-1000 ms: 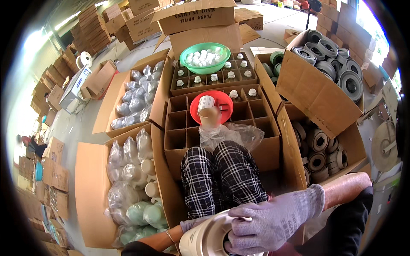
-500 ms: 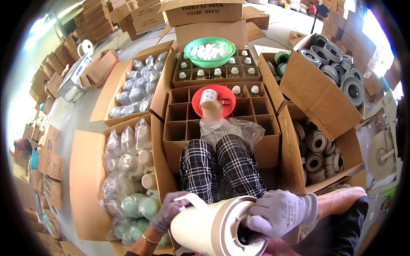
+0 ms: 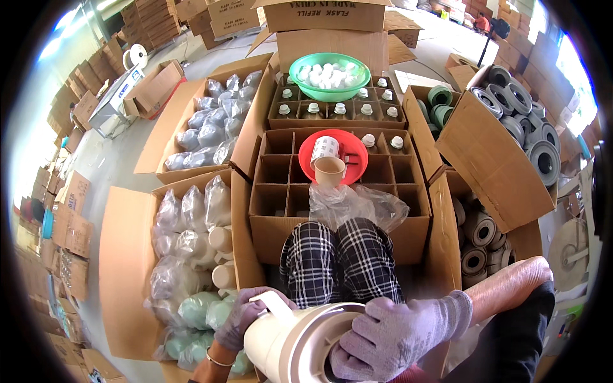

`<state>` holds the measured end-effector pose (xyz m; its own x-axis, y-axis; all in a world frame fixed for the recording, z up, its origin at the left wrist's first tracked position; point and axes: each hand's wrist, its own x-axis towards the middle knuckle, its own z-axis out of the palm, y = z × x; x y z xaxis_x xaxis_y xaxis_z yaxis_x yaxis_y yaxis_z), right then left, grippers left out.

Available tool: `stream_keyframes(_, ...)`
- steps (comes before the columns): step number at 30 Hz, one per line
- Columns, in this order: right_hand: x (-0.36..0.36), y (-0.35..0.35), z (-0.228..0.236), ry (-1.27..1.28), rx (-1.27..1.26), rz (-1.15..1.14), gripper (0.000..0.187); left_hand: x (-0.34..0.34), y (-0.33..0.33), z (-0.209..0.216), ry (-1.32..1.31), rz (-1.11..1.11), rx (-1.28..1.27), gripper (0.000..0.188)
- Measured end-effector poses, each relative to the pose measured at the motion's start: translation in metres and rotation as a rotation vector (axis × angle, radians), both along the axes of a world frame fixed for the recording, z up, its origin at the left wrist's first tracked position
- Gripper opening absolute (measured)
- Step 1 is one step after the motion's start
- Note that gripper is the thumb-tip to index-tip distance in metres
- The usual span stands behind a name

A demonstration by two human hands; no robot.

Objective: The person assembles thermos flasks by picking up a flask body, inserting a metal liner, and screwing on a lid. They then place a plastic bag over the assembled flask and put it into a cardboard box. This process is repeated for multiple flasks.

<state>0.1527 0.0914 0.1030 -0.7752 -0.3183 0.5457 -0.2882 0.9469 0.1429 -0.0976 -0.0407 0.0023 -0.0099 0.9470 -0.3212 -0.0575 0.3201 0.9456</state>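
Across my lap lies a cream vacuum flask body [image 3: 281,341] with a side handle, tilted so its round open end faces right and toward me. My left hand [image 3: 241,318], in a grey-purple glove, is closed around the flask by its handle. My right hand [image 3: 386,337], gloved alike, is curled over the open end, its fingers gripping inside the rim. Those fingertips are hidden, and so is anything else they may hold. Beyond my knees, a red bowl [image 3: 361,171] holds a beige cup [image 3: 329,172] and a roll of printed labels [image 3: 325,147].
The bowl rests on a divided carton [image 3: 338,233] beside crumpled clear plastic. Behind, a green basin [image 3: 354,92] of white caps sits on capped bottles. Left, a carton [image 3: 128,268] contains bagged flask parts. Cartons at right hold grey rings [image 3: 544,159] and beige ring parts [image 3: 479,228].
My right hand has turned, its fingers now curling further over the flask's opening. The flask has shifted slightly left and down in view, while the cartons appear slightly farther right.
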Motion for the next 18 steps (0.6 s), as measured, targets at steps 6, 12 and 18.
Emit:
stream_keyframes(6,-0.019,0.020,-0.019,-0.050,-0.083,-0.026,0.021,-0.023,0.003,-0.009,-0.023,0.232,-0.027,0.064)
stream_keyframes(12,-0.075,0.113,-0.024,-0.165,-0.470,0.122,0.030,-0.075,-0.029,-0.093,0.966,0.334,0.198,0.035)
stream_keyframes(18,-0.092,0.246,-0.209,-0.059,-0.866,-0.843,0.048,-0.034,0.056,-0.069,-0.567,0.892,0.305,0.041)
